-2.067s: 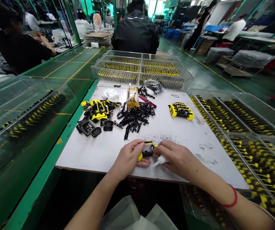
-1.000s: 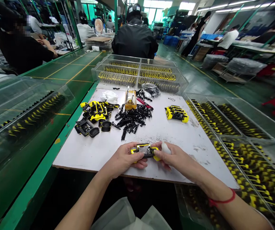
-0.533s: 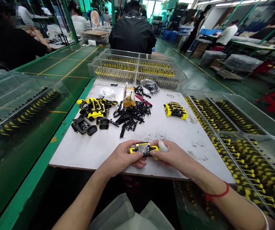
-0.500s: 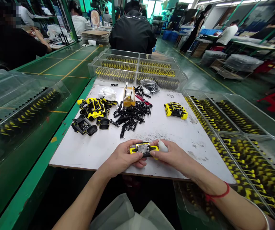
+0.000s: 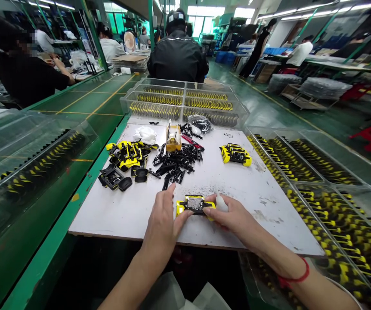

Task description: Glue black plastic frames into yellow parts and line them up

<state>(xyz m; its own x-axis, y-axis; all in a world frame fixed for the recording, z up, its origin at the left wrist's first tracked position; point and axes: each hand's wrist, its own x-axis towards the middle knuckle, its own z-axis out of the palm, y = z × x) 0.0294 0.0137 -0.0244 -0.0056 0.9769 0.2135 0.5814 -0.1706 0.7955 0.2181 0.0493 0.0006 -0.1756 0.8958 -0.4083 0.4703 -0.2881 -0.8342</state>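
A small yellow-and-black part (image 5: 194, 205) lies near the front edge of the white board (image 5: 237, 185), between the person's two hands. The right hand (image 5: 233, 217) pinches its right end with thumb and forefinger closed on it, and the same hand keeps a small white squeeze bottle (image 5: 221, 203) tucked against the palm, its tip pointing up and away. The left hand (image 5: 163, 224) is not gripping — its fingers are stretched out and slightly spread, forefinger pointing up the board, with only the thumb resting against the part's left end. Just beyond that forefinger lies a loose heap of black pieces (image 5: 175, 162), and left of the heap a cluster of yellow-and-black housings (image 5: 127, 155) with some black frames (image 5: 114, 178) in front of it. Behind the heap stands a small amber glue pot (image 5: 173, 140), with a white cloth (image 5: 145, 134) to its left and a clear bag of black bits (image 5: 199, 122) to its right. A short row of finished yellow parts (image 5: 236, 154) sits apart on the right side of the board — and clear plastic trays (image 5: 185, 99) of similar parts ring the board.
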